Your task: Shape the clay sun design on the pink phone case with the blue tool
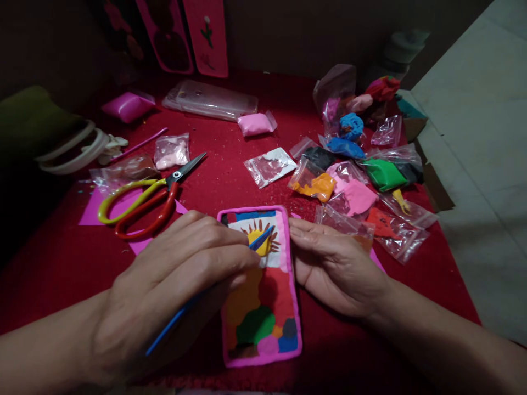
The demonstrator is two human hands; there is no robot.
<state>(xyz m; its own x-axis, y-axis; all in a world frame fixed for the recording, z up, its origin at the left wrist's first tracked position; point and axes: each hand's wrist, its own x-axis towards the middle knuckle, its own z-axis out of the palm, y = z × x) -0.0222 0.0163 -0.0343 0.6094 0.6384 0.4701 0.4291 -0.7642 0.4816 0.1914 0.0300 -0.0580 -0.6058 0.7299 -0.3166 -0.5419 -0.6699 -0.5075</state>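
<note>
A clay-covered phone case (274, 296) lies in front of me with a pink raised rim. Its picture has a yellow sun with brown rays on white, above patches of orange, red, green and other colours. My left hand (177, 280) is closed around a slim blue modelling tool (173, 323), whose flat tip rests over or just above the sun; I cannot tell if it touches. With thumb and fingers at the upper right edge, my right hand (337, 263) grips the case. Part of the case's left side is hidden behind my left hand.
Scissors (177, 175) with yellow and red handles lie at left on pink sheets. Several clay bags (354, 195) crowd the right. Clear phone cases (209, 99) lie behind, and a pink decorated case (208, 44) leans at the back. A red cloth (222, 159) covers the table.
</note>
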